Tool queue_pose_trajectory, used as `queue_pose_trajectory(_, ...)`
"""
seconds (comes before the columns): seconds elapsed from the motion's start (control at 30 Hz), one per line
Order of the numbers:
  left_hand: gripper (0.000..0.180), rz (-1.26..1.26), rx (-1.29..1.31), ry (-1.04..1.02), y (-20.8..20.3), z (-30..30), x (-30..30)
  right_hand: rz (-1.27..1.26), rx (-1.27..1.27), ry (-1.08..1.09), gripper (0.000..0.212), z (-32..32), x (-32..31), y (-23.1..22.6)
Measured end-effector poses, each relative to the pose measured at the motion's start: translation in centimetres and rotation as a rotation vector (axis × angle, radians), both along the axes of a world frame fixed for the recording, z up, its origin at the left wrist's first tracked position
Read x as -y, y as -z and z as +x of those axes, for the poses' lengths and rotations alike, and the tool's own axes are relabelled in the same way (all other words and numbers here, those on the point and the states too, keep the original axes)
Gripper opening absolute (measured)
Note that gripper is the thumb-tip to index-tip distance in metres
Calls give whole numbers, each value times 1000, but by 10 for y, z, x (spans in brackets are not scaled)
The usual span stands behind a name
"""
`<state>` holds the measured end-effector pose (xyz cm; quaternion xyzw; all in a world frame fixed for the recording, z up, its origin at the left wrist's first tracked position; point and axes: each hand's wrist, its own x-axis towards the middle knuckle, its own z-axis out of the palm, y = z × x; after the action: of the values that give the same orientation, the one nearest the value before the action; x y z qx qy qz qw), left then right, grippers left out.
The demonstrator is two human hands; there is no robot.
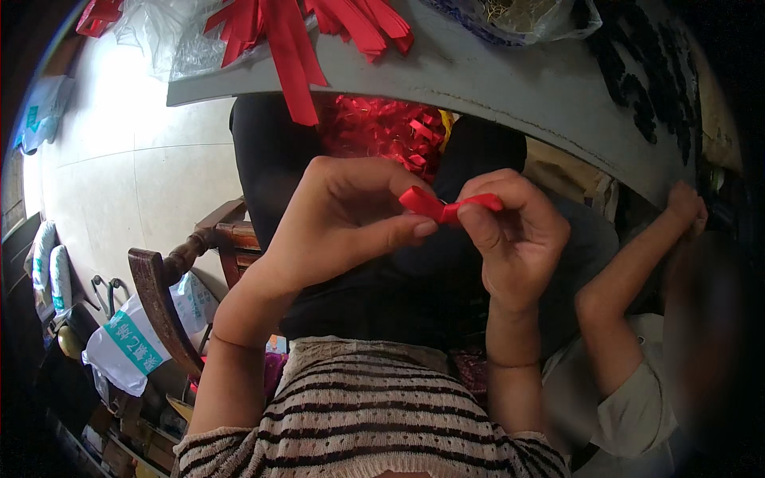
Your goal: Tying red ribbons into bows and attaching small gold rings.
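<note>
A small red ribbon bow (448, 210) is held up over my lap, between my two hands. My left hand (351, 211) has its thumb and index finger closed around the bow's left loop. The right end is pinched between thumb and fingers of my right hand (518, 231), which partly covers it. Beyond my hands, between my knees, lies a heap of small red ribbon pieces (378, 131). Long red ribbon strips (288, 60) hang over the near edge of the grey table (470, 80).
Clear plastic bags (163, 36) lie at the table's far left, and a bag-lined bowl (526, 20) stands at the back. Dark strips (645, 72) cover its right part. Another person's arm (629, 295) is close on my right. A wooden chair (155, 295) stands at my left.
</note>
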<state>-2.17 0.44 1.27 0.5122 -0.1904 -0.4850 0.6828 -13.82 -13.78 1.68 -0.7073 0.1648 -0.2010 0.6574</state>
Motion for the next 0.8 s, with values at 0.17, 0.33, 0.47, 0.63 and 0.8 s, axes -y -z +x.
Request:
queue_pose_trajectory(0.17, 12, -74, 919, -179, 1, 2, 3, 593, -106, -12, 11, -2, -12, -9)
queue_pose_trajectory(0.33, 10, -34, 713, -107, 2, -4, 2, 208, -57, 157, 11, -1, -22, -5)
queue_pose_trajectory(0.47, 13, -31, 381, 77, 1, 4, -8, 37, -71, -74, 11, 0, 5, -6)
queue_pose_trajectory(0.63, 18, -39, 261, 185, -9, 11, -13, 126, -246, -548, 13, 0, 38, -27)
queue_pose_trajectory(0.8, 15, 63, 17, 151, -9, 6, -9, 329, -369, -524, 13, 6, 42, -24)
